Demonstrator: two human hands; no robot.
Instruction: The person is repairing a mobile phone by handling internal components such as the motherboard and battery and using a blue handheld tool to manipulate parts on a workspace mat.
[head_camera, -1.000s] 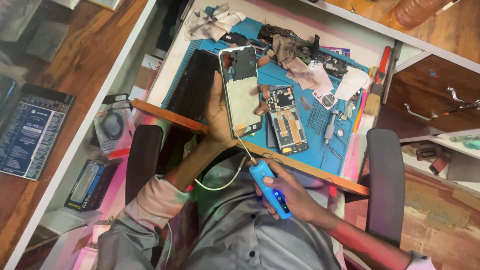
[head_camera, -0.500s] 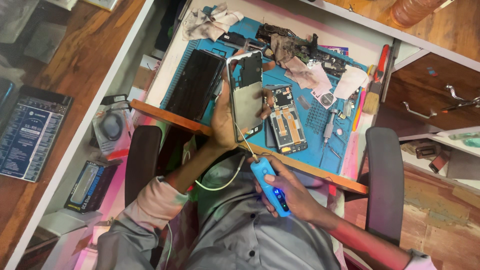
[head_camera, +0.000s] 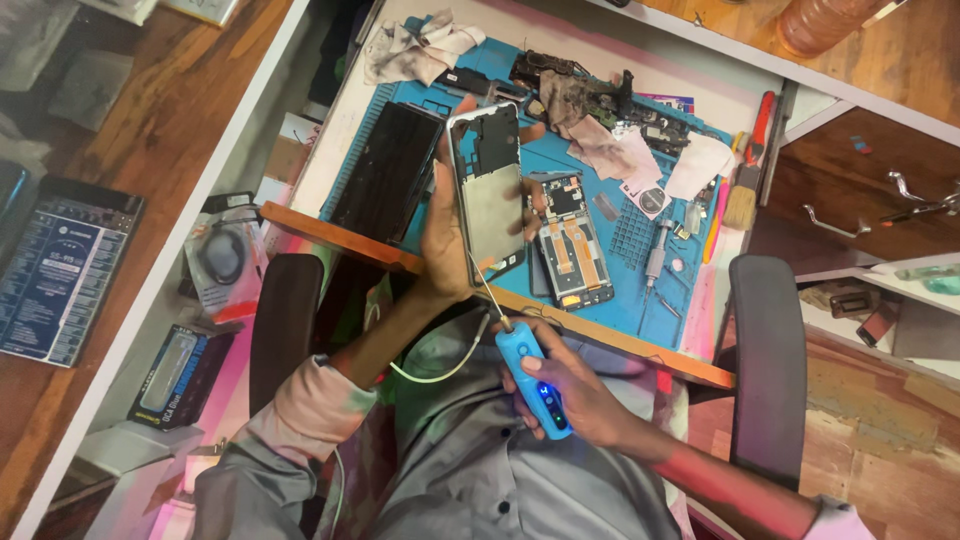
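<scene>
Head cam, looking straight down: our left hand (head_camera: 447, 235) is wrapped around an opened phone frame (head_camera: 489, 190), fingers closed on its edges, holding it up over the surface (head_camera: 345, 130) a bit above centre. Our right hand (head_camera: 575, 400) sits at about 5 o'clock from it, closed around a blue electric screwdriver (head_camera: 533, 381) with small lights glowing, its thin bit reaching up to the frame's lower edge. A pale cable (head_camera: 440, 368) loops off the driver. At 9 o'clock of the frame lies a black screen panel (head_camera: 388, 170); at 3 o'clock, another stripped phone (head_camera: 570, 240) on the blue mat (head_camera: 640, 235). A brush (head_camera: 742, 200) lies out at the mat's right side.
</scene>
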